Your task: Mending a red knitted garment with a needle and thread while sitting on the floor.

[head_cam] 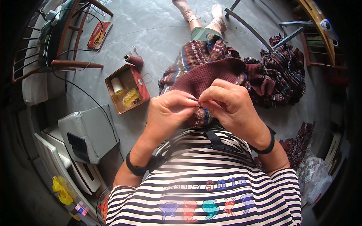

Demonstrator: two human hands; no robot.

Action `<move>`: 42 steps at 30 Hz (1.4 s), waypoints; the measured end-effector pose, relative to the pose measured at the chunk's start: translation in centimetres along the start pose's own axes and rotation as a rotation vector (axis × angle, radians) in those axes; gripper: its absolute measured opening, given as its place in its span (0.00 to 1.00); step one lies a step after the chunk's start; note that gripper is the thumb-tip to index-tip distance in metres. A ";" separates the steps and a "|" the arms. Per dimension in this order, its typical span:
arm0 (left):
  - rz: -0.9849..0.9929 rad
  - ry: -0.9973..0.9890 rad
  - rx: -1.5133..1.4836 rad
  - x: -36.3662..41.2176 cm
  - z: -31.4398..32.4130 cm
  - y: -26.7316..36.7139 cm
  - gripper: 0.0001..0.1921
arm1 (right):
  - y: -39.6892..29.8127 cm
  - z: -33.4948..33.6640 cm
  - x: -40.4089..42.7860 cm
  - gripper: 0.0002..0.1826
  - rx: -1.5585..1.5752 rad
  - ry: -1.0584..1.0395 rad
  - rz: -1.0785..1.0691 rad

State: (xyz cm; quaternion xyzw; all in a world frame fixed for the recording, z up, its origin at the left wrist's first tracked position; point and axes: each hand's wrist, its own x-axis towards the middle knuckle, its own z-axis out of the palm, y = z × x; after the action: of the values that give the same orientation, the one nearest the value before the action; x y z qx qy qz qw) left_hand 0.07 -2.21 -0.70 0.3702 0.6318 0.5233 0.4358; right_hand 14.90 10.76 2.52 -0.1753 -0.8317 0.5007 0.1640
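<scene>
A patterned knit garment (192,60) with a ribbed maroon band (210,72) lies across my lap. Above the band, my left hand (172,108) and my right hand (229,99) meet fingertip to fingertip. Each pinches a small bit of maroon knit or yarn (199,105) between thumb and forefinger. Whether a needle is also in the fingers is too small to tell. To the left on the floor stands a tin box (110,97) holding a white thread spool (116,86) and a yellow netted item (131,96). A cone of maroon yarn (134,60) rests against its far edge.
More patterned knitwear (285,73) is heaped on the floor at right, beside a metal-legged stand (249,29). A wooden chair (76,64) with trailing cables (84,91) is at left, near a red booklet (99,35). A grey covered box (87,130) and a plastic bag (312,175) flank me.
</scene>
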 end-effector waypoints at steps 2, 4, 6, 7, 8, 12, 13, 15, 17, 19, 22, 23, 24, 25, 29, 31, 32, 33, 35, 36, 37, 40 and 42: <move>0.011 0.004 0.020 -0.1 -0.1 0.0 0.07 | 0.0 0.6 0.0 0.04 0.033 0.084 0.019; 0.017 -0.005 0.033 0.0 -0.1 0.1 0.07 | 0.2 0.9 0.1 0.04 0.052 0.045 0.048; 0.030 -0.012 0.041 0.0 -0.1 -0.1 0.08 | 0.6 1.1 0.1 0.04 0.034 0.016 0.055; 0.043 -0.019 0.050 0.1 -0.1 -0.2 0.08 | 0.8 1.3 0.1 0.04 0.034 0.016 0.055; 0.043 -0.019 0.050 0.0 -0.1 -0.2 0.08 | 1.0 1.4 0.0 0.04 0.029 0.021 0.048; 0.023 -0.019 -0.019 -0.2 -0.1 -0.5 0.08 | 1.2 1.7 -0.1 0.04 0.041 0.070 0.042; 0.012 -0.014 -0.038 -0.2 -0.1 -0.5 0.08 | 1.3 1.7 -0.1 0.04 0.041 0.071 0.041; 0.012 -0.014 -0.042 -0.2 -0.1 -0.3 0.08 | 1.5 1.6 -0.1 0.05 0.081 0.078 0.079; 0.012 -0.016 -0.047 -0.2 -0.1 0.0 0.07 | 1.2 1.4 -0.2 0.05 0.060 0.096 0.065; -0.096 -0.009 -0.103 -0.2 0.0 0.1 0.07 | 0.9 1.2 -0.2 0.05 0.041 0.111 0.052; -0.096 -0.007 -0.106 -0.2 0.0 0.0 0.07 | 0.8 1.1 -0.2 0.05 0.100 0.093 0.036; -0.096 -0.008 -0.106 -0.2 0.0 -0.1 0.07 | 1.1 1.3 -0.3 0.05 0.135 0.060 0.076; -0.037 -0.012 -0.080 -0.2 0.0 -0.2 0.07 | 1.4 1.5 -0.3 0.04 0.170 0.027 0.117; 0.022 -0.016 -0.054 -0.2 0.0 -0.3 0.07 | 1.5 1.6 -0.3 0.04 0.171 0.027 0.117; -0.049 0.028 -0.089 -0.3 0.1 -0.1 0.07 | 1.5 1.9 -0.3 0.04 0.313 0.074 0.213; -0.061 0.021 -0.070 -0.2 0.1 -0.1 0.07 | 1.5 1.9 -0.3 0.03 0.339 0.078 0.254; -0.061 0.021 -0.070 -0.2 0.1 -0.1 0.07 | 1.6 1.8 -0.1 0.03 0.221 0.099 0.172; -0.070 0.026 -0.087 -0.3 0.1 -0.2 0.06 | 1.6 1.7 -0.1 0.03 0.105 0.118 0.089; -0.079 0.032 -0.103 -0.3 0.1 -0.3 0.06 | 1.1 1.5 -0.3 0.03 0.013 0.134 0.083; -0.076 0.036 -0.090 -0.3 0.1 -0.3 0.06 | 0.8 1.4 -0.4 0.03 -0.079 0.152 0.078; -0.072 0.040 -0.077 -0.2 0.0 -0.3 0.06 | 0.6 1.3 -0.5 0.03 -0.079 0.152 0.078; -0.066 0.041 -0.061 -0.2 0.1 -0.2 0.06 | 0.5 1.3 -0.8 0.03 -0.127 0.146 0.081; -0.068 0.038 -0.065 -0.1 0.1 -0.1 0.06 | 0.5 1.4 -0.8 0.03 -0.113 0.136 0.072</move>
State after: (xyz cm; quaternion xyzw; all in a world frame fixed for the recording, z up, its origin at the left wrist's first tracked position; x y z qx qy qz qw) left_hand 0.21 -2.32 -0.74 0.3241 0.6347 0.5355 0.4531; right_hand 15.07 9.52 1.40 -0.2474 -0.8388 0.4454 0.1919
